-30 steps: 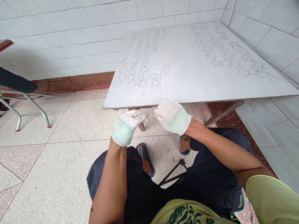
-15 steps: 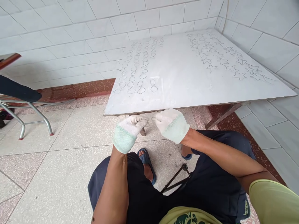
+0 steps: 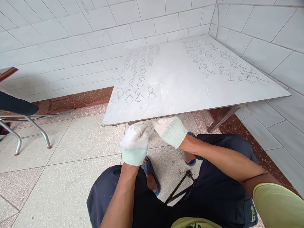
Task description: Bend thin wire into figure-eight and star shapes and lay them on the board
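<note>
My left hand [image 3: 135, 141], in a white knit glove with a pale green cuff, is closed in a pinch just below the front edge of a white tabletop [image 3: 182, 91]. Gloved the same way, my right hand [image 3: 170, 129] pinches from the other side, its fingertips meeting those of the left. Whatever is between the fingers is too small to make out. On the tabletop beyond lie thin dark wire-like figure-eight shapes [image 3: 151, 92] in rows at the left. Several star shapes [image 3: 208, 73] of similar thin line are spread at the right.
A dark wooden table leg [image 3: 222, 119] slants under the tabletop's right side. Between my feet stands a dark folding metal frame [image 3: 180, 186]. At the left, another person's dark-clothed leg [image 3: 17, 104] is by a metal-legged stool [image 3: 38, 128]. Tiled walls [image 3: 142, 30] border the table.
My left hand has turned and shifted right, its back now facing up more. Both hands' fingertips have come closer together. The whole view has shifted slightly.
</note>
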{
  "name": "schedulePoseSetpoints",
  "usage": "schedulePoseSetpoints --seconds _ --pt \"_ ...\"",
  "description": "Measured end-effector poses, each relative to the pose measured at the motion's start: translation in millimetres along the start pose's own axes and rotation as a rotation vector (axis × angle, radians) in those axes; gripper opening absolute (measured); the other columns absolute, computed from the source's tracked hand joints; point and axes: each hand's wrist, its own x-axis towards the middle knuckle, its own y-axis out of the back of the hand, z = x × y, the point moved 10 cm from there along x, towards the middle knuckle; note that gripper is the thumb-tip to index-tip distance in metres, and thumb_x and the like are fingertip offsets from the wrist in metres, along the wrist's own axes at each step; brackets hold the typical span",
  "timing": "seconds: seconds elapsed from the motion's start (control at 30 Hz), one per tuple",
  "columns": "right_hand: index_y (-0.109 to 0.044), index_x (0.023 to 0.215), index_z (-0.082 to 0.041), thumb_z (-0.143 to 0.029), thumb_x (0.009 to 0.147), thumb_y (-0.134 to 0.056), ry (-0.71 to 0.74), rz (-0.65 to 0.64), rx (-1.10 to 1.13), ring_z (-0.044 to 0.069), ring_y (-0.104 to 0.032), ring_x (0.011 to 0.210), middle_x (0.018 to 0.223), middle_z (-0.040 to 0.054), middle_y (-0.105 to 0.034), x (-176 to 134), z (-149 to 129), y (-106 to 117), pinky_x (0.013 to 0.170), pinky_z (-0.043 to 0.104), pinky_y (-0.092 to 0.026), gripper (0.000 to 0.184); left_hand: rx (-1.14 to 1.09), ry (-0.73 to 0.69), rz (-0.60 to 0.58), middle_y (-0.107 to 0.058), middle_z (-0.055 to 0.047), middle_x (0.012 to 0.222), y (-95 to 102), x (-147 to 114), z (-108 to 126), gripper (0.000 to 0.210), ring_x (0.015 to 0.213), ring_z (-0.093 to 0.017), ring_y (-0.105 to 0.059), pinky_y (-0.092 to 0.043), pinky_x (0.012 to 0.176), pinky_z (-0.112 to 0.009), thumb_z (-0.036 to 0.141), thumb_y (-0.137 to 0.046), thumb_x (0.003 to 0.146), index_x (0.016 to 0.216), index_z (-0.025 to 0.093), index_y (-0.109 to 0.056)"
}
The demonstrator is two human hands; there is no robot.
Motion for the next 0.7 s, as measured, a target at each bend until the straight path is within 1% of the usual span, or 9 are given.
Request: schedulePoseSetpoints --seconds 0.1,0.23,0.33,0.43,0.5,0.63,0.7 --pt "-0.076 0.115 -0.016 -0.029 0.112 -0.047 -0.007 -0.009 0.102 0.02 -0.069 0.075 0.087 0.0087 -0.078 4 1 -7 0.062 0.032 -0.033 0.032 0.072 -0.051 0.045 -0.083 -0.007 0.113 -1.5 -5 7 0.02 0.109 -0.028 -0.074 -0.056 0.105 -0.043 0.032 -0.067 0.101 0.107 0.027 -0.085" --pt "-0.077 0.115 -0.017 -0.027 0.112 -0.048 -0.06 0.044 0.231 0.018 -0.068 0.073 0.084 0.0068 -0.078 7 5 -13 0.066 0.029 -0.04 0.031 0.092 -0.042 0.055 -0.083 -0.006 0.112 -4.6 -7 5 0.02 0.114 -0.029 -0.074 -0.055 0.107 -0.044 0.032 -0.066 0.101 0.107 0.027 -0.085" --pt "-0.076 0.115 -0.017 -0.025 0.112 -0.046 -0.065 0.057 0.264 0.018 -0.068 0.075 0.087 0.0069 -0.078 7 3 -14 0.066 0.028 -0.04 0.032 0.047 0.041 0.068 -0.082 -0.006 0.113 -4.4 -7 -6 0.022 0.115 -0.028 -0.073 -0.053 0.11 -0.042 0.033 -0.064 0.102 0.108 0.027 -0.085" --pt "-0.076 0.116 -0.015 -0.024 0.112 -0.046 -0.023 0.02 0.231 0.019 -0.069 0.078 0.093 0.0094 -0.078 6 -4 -13 0.065 0.029 -0.038 0.032 -0.03 0.162 0.064 -0.082 -0.006 0.114 -6.3 -7 -21 0.024 0.112 -0.027 -0.072 -0.053 0.108 -0.041 0.036 -0.063 0.102 0.109 0.026 -0.084" --pt "-0.076 0.115 -0.014 -0.025 0.111 -0.049 -0.004 -0.005 0.209 0.02 -0.069 0.079 0.093 0.0101 -0.077 6 -7 -13 0.065 0.029 -0.038 0.029 -0.063 0.198 0.063 -0.082 -0.006 0.114 -7.6 -8 -26 0.025 0.111 -0.027 -0.072 -0.053 0.107 -0.042 0.038 -0.063 0.102 0.11 0.025 -0.083" --pt "-0.075 0.11 -0.014 -0.025 0.11 -0.051 -0.03 0.004 0.213 0.019 -0.069 0.077 0.089 0.0092 -0.075 7 -2 -11 0.068 0.029 -0.04 0.027 -0.036 0.147 0.036 -0.082 -0.005 0.114 -12.9 -8 -21 0.023 0.113 -0.027 -0.072 -0.053 0.11 -0.042 0.036 -0.064 0.101 0.108 0.027 -0.083" --pt "-0.074 0.108 -0.012 -0.024 0.109 -0.052 -0.048 -0.015 0.192 0.02 -0.069 0.078 0.089 0.0103 -0.075 8 0 -13 0.068 0.03 -0.041 0.025 -0.033 0.115 0.026 -0.082 -0.005 0.114 -16.1 -8 -17 0.022 0.115 -0.027 -0.073 -0.053 0.111 -0.043 0.035 -0.064 0.1 0.106 0.027 -0.084"
